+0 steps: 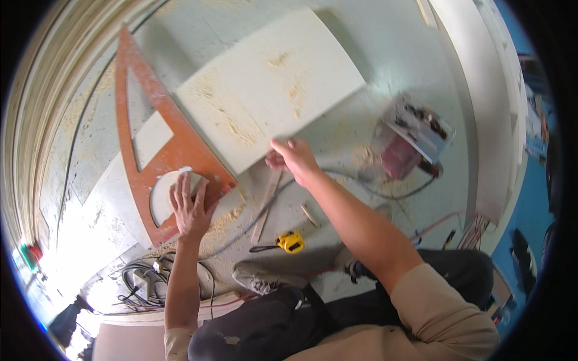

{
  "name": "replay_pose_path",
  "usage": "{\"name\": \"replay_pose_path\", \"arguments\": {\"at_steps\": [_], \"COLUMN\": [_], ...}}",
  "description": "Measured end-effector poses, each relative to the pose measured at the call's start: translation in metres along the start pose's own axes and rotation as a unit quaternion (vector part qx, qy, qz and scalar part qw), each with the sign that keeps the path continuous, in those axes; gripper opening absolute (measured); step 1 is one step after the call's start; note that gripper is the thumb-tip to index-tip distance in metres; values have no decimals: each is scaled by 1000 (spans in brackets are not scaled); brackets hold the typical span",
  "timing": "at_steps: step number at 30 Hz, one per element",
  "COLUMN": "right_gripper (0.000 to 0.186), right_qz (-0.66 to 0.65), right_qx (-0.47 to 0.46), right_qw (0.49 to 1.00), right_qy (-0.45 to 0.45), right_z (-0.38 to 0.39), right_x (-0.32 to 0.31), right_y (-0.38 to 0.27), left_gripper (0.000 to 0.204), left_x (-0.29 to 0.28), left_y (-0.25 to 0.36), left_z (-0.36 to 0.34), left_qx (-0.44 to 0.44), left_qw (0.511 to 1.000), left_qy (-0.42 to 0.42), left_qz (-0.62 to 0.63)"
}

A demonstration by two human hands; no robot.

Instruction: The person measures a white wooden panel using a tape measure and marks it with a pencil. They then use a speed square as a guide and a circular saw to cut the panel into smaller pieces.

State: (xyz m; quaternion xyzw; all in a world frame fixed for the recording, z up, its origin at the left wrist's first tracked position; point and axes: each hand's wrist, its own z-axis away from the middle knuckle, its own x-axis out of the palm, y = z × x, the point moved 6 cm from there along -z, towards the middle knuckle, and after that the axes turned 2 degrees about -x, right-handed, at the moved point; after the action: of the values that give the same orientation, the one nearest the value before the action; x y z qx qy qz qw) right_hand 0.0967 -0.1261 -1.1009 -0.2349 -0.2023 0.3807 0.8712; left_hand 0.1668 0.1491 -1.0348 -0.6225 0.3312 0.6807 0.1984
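My left hand (190,207) lies with fingers spread over the half-round cutout of an orange set-square-shaped template (162,153), pressing near its lower corner. Pale board shows through the cutouts. Right beside the template is a white board (289,78) strewn with sawdust, its left edge close along the template's long side. My right hand (292,161) is closed at the board's near edge, thumb toward the top face and fingers curled below it. Part of its grip is hidden.
A power tool with a flat metal base (418,126) lies on its side at right, its cable crossing the floor. Nearer me are a yellow tape measure (291,242), a thin wood strip (265,207) and coiled cables with a power strip (144,283). Stacked sheets (36,114) line the left.
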Motion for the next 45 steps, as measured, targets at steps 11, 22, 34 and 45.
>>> {"name": "replay_pose_path", "arguments": {"at_steps": [11, 22, 34, 45], "right_gripper": [22, 58, 74, 44], "right_qz": [374, 89, 125, 39], "right_qx": [42, -17, -272, -246], "right_qw": [905, 902, 870, 941], "right_qy": [-198, -423, -391, -231], "right_z": [59, 117, 216, 162], "right_x": [54, 121, 225, 82], "right_y": [28, -53, -61, -102], "left_gripper": [64, 51, 42, 45], "left_x": [-28, -86, -12, -14], "left_y": [3, -12, -177, -180], "left_z": [7, 48, 140, 139], "left_qx": [-39, -205, -319, -403], "left_qw": [989, 943, 936, 906], "left_qy": [33, 138, 132, 100], "left_qz": [140, 223, 61, 84]}}
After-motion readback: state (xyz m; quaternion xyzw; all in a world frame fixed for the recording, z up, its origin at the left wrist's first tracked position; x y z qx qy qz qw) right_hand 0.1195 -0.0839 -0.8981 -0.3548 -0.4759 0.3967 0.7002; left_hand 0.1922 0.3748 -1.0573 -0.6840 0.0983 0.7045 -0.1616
